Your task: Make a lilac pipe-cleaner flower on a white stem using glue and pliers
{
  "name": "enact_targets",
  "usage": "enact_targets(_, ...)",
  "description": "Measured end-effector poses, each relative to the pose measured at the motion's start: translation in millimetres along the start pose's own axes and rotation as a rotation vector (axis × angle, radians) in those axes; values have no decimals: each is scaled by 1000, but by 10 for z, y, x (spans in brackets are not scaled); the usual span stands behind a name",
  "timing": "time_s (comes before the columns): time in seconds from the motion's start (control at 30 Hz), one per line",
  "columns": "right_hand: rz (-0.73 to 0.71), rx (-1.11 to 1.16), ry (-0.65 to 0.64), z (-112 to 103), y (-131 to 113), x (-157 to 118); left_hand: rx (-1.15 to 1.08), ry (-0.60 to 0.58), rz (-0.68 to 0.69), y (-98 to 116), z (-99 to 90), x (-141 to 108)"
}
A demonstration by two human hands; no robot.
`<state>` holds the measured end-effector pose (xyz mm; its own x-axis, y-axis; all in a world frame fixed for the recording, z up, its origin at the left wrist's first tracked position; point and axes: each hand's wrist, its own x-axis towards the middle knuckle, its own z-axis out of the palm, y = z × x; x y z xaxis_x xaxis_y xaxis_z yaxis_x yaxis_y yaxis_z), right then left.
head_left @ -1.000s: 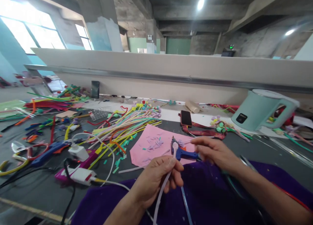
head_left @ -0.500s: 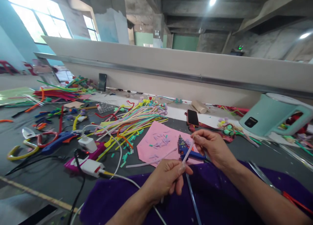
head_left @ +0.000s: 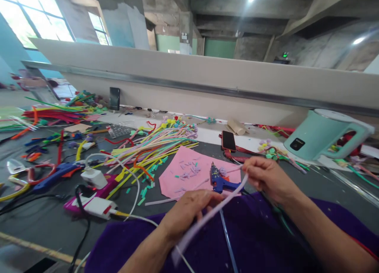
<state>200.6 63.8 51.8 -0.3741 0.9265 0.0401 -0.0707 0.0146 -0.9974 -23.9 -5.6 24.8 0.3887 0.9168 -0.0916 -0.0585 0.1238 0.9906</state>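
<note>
A lavender pipe cleaner (head_left: 204, 221) is pinched at its upper end by my right hand (head_left: 263, 176). Its lower end swings, blurred, toward the bottom of the view. Close behind the stem is my left hand (head_left: 188, 211), fingers loosely stretched and apparently not gripping it; its fingertips are partly hidden. A blue glue gun (head_left: 218, 181) rests on a pink sheet (head_left: 171, 174), beside short lavender cut pieces (head_left: 192, 170). Another lavender pipe cleaner (head_left: 161, 202) lies by the sheet's near left edge. Purple cloth (head_left: 251, 233) spreads beneath my hands.
Bundled pipe cleaners (head_left: 154, 144) lie behind the sheet. At left are a magenta power strip (head_left: 108, 186) with cables, pliers (head_left: 44, 174) and another blue tool (head_left: 57, 176). A phone (head_left: 228, 141) and a mint kettle (head_left: 316, 134) stand toward the right.
My left hand has released the lavender pipe cleaner and moved slightly left. My right hand has shifted right with the stem, whose lower end now extends down past my left hand.
</note>
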Motion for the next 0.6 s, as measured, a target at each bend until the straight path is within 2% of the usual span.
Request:
enact_targets(0.03, 29, -39, -67, 77, 34, -47, -53, 23, -28, 11, 18, 31)
enact_targets(0.1, 62, -106, -198, 239, 113, -111, -108, -47, -94, 12, 69, 92)
enact_targets(0.2, 31, -148, -265, 404, 218, -126, -129, -131, -172, -29, 153, 155)
enact_targets(0.37, -36, -148, -240, 389, 288, -76, -266, -101, -241, -163, 218, 191)
enact_targets(0.53, -33, -164, -54, 255, 247, -46, -328, -69, -295, -252, 219, 165)
enact_targets(0.6, 6, -194, -69, 241, 257, -51, -344, -14, -287, -260, 215, 157)
